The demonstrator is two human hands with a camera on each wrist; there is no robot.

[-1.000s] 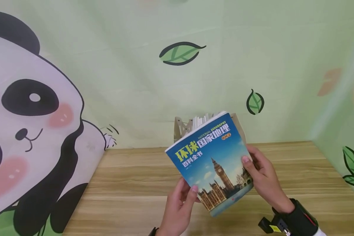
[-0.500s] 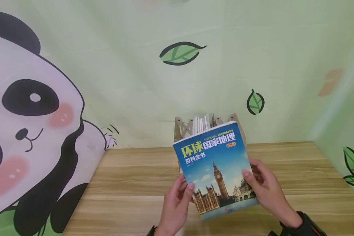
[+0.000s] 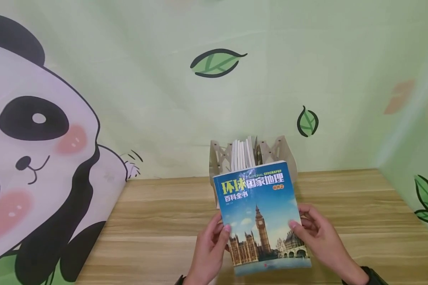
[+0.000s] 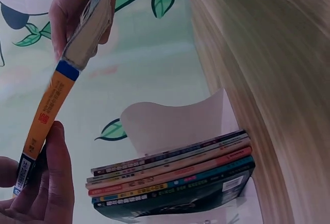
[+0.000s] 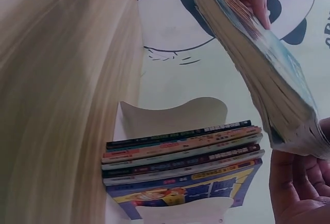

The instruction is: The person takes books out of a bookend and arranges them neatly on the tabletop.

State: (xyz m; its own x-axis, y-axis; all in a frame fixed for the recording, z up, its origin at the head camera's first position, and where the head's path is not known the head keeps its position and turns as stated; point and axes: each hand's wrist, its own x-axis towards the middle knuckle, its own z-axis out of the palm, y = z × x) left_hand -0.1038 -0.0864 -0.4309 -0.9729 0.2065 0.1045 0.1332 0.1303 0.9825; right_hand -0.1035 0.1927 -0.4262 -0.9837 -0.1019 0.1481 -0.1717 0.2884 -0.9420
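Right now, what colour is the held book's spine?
The book's spine is mostly orange, with a blue band; it shows best in the left wrist view.

The left grip (image 3: 209, 246) and the right grip (image 3: 317, 233) are bare human hands with slim fingers and rounded thumbnails. A thin dark wristband (image 3: 180, 280) shows as a sliver at the left wrist; a broader black cuff (image 3: 373, 277) wraps the right, both cropped by the head view's lower edge
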